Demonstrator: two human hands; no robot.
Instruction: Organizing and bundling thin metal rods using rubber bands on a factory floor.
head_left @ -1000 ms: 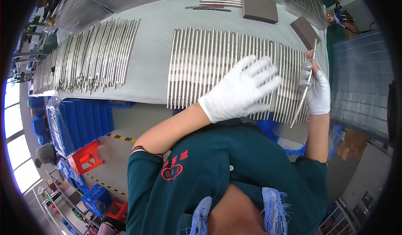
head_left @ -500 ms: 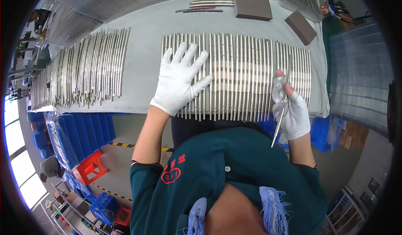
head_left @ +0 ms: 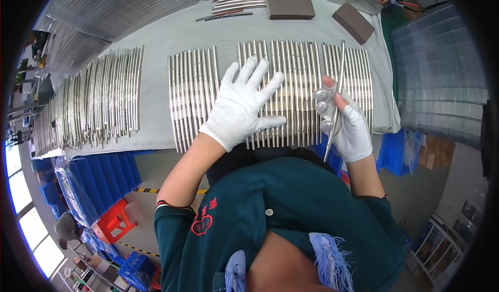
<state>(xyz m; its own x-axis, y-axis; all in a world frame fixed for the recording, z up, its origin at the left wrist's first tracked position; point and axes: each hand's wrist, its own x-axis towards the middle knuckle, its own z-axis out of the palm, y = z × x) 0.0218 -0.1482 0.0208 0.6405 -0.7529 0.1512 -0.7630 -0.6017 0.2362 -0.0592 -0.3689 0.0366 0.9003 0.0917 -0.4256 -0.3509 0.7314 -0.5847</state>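
My left hand (head_left: pixel 241 105), in a white glove, lies palm down with fingers spread over the middle group of shiny metal rods (head_left: pixel 296 79). Thumb and fingers are stretched out, gripping nothing. To its left is another group of rods (head_left: pixel 192 79), with a strip of bare cloth between the two. My right hand (head_left: pixel 353 136), gloved but with thumb and a fingertip bare, holds a single slim metal rod (head_left: pixel 341 63) slantwise above the right-hand group of rods (head_left: pixel 358 79). Clear plastic covers some of its fingers.
More rods (head_left: pixel 99 94) lie at the left on the pale cloth-covered table (head_left: pixel 153 84). Toward the back sit two brown blocks (head_left: pixel 290 5) (head_left: pixel 353 22) and several loose rods (head_left: pixel 239 1). Stacked clear plastic trays (head_left: pixel 442 68) stand at right; blue bins (head_left: pixel 104 180) and a red stool (head_left: pixel 114 222) are below.
My left hand has slid rightward across the rods, and a gap has opened between the left and middle groups. The rod in my right hand has risen. The whole view has shifted slightly.
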